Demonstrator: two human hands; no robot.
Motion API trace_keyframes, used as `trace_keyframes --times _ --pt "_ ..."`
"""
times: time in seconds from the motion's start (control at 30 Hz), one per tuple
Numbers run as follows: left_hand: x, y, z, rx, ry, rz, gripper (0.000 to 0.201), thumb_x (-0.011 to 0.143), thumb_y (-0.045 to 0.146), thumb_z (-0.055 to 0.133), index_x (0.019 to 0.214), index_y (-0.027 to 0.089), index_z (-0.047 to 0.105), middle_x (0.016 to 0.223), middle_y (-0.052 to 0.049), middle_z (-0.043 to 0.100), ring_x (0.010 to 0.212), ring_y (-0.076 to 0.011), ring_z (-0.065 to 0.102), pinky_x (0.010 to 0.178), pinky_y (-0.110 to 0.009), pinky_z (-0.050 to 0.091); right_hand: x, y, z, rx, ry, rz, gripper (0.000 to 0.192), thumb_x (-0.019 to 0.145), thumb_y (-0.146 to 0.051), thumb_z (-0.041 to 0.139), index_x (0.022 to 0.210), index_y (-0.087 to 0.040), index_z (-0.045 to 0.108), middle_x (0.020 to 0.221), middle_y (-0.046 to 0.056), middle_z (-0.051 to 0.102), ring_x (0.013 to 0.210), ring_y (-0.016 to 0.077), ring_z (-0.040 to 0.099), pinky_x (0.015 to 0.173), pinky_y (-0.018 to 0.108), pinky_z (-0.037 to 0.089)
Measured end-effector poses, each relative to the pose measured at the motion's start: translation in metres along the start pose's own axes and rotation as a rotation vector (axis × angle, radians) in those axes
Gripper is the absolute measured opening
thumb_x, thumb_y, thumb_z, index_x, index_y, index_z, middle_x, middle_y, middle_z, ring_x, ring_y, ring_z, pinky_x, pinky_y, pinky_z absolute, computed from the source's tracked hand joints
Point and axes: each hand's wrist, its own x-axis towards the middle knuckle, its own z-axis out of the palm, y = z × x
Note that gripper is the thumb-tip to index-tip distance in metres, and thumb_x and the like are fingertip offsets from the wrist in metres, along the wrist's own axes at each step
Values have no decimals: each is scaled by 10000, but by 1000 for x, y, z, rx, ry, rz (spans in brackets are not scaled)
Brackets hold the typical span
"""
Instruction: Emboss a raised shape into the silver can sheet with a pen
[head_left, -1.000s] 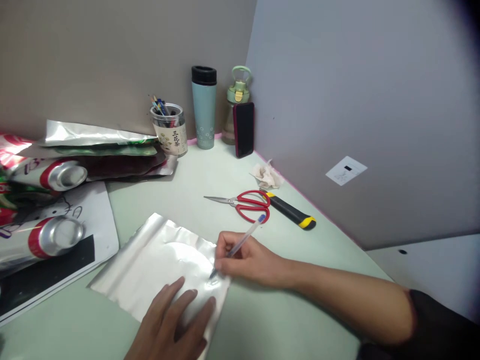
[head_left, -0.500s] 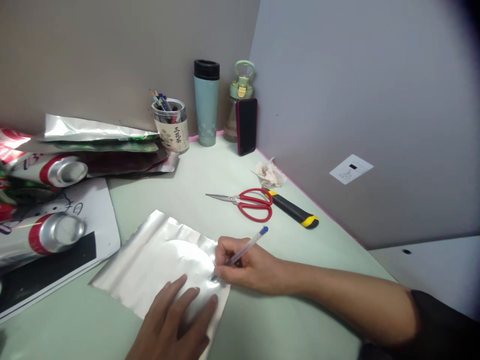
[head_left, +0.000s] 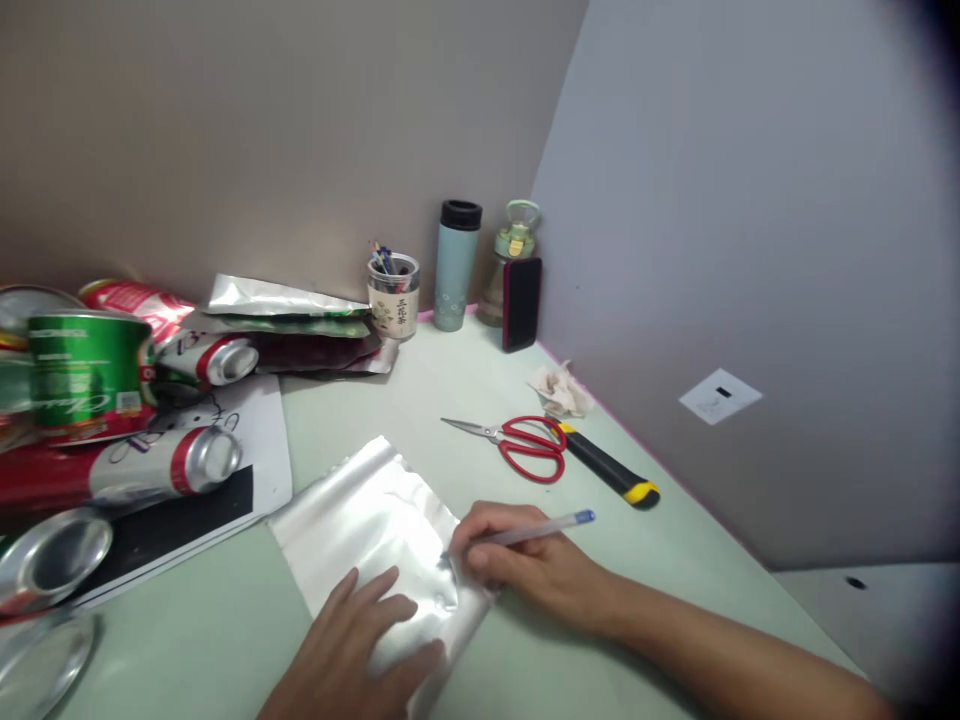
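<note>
The right hand (head_left: 525, 565) held a pen (head_left: 536, 530) with its fingers closed around the barrel, and the tip rested on the silver sheet (head_left: 367, 520) near its right edge. The left hand (head_left: 352, 650) lay flat on the near part of the same sheet, fingers spread and pressing down, gripping nothing. The sheet lay on the pale green worktop (head_left: 420, 390), in front of the person, slightly wrinkled and shiny.

The main risk, in my judgement, was that the thin sheet would slide or buckle under the pen. The left hand pinned only the near corner, so the far part was free to lift or turn, and a drawn line could go crooked. The sheet also looked soft enough that too much pressure from the tip might dent or tear it. Because the surface was glossy, ink might not hold well and the right palm could smear it.

The scissors (head_left: 525, 447) and the utility knife (head_left: 607, 468) lay just beyond the right hand, apart from it; a wide stroke of the wrist could knock them. The cans (head_left: 202, 460) at the left lay on their sides and might roll toward the sheet if the worktop was bumped.
</note>
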Motion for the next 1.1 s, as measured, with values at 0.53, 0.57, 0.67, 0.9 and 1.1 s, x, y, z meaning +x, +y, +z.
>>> trace_keyframes --times 0.53,0.57,0.67,0.9,1.1 --pt "-20 -25 -7 189 -181 -191 1071 688 596 809 1510 100 333 1537 -155 450 1483 -295 295 1241 -401 41 1 -22 21 132 -161 122 329 911 -447 657 884 -126 729 747 57 659 683 148 588 684 283 458" --pt "-17 -25 -9 209 -184 -169 1121 659 607 823 1515 85 322 1525 -159 469 1464 -303 334 1239 -401 32 10 -24 19 160 -99 122 303 890 -434 688 874 -133 717 721 43 656 653 134 573 667 268 446" --pt "-9 -28 -12 261 -188 -111 1209 636 648 818 1523 26 282 1486 -198 505 1381 -338 460 1233 -413 13 39 -24 16 221 63 74 235 866 -390 717 862 -163 658 644 3 643 608 126 560 638 253 433" --pt "-2 -36 -10 250 -163 -82 1281 747 851 545 1570 1 55 1438 -217 542 1316 -369 533 1208 -433 66 78 -1 20 136 184 -16 231 840 -323 706 737 -176 561 631 -23 572 587 119 506 598 259 391" --pt "2 -37 -10 279 -174 -94 1269 770 875 467 1572 13 -3 1410 -194 570 1258 -345 589 1207 -417 44 76 10 21 -63 260 -17 223 857 -249 629 700 -197 480 629 -49 465 583 110 409 557 249 316"
